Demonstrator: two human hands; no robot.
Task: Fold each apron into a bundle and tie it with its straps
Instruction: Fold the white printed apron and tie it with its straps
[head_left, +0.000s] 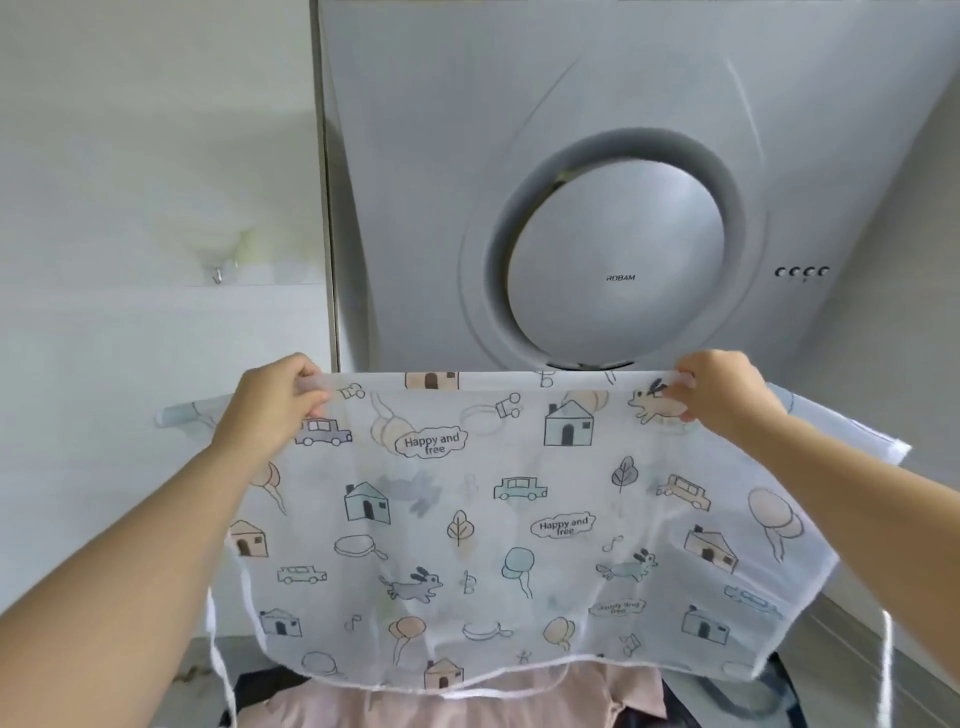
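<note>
A thin white apron (519, 519) printed with houses, cars, balloons and rabbits hangs spread out in front of me, folded over along its top edge. My left hand (275, 400) pinches that top edge at the left, and my right hand (727, 395) pinches it at the right. A white strap (221, 665) dangles at the lower left, another strap (885, 670) at the lower right. Below the hem lies a pink cloth (447, 706), partly hidden by the apron.
A grey range hood (618, 260) with a round panel fills the wall straight ahead, its buttons (802, 272) at the right. A wall hook (218, 274) is fixed on the white tiles at the left. Dark cloth (691, 712) lies under the pink one.
</note>
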